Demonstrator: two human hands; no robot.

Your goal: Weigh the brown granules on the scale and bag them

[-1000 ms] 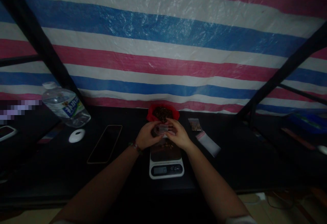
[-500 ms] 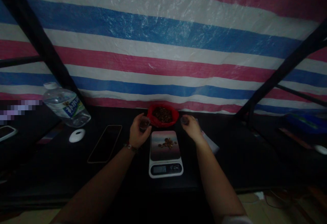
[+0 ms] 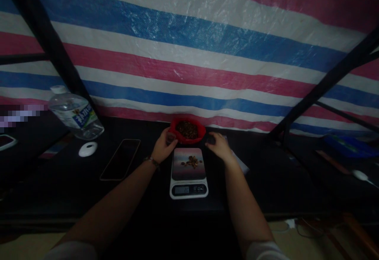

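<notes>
My left hand [image 3: 162,148] is closed around a small clear cup [image 3: 171,138], right beside a red container [image 3: 202,132] full of small brown pieces that look like seeds or beans. My right hand [image 3: 222,148] has its fingers curled around a small dark, roundish object [image 3: 211,139], too dim to name, to the right of that container. Between my wrists lies a white kitchen scale [image 3: 189,192] with its display lit. A loose heap of brown pieces [image 3: 193,161] rests directly on the scale's plate.
A phone [image 3: 121,160], a white rounded device [image 3: 88,149] and a large clear bottle [image 3: 77,113] are on the black table to the left. White paper [image 3: 240,162] lies partly under my right forearm. A blue tray [image 3: 351,146] is far right. Striped sheeting [image 3: 189,62] hangs behind.
My left hand with the cup has come closer to the red container, now at its edge. My right hand has shifted slightly toward the container. The heap on the scale looks the same.
</notes>
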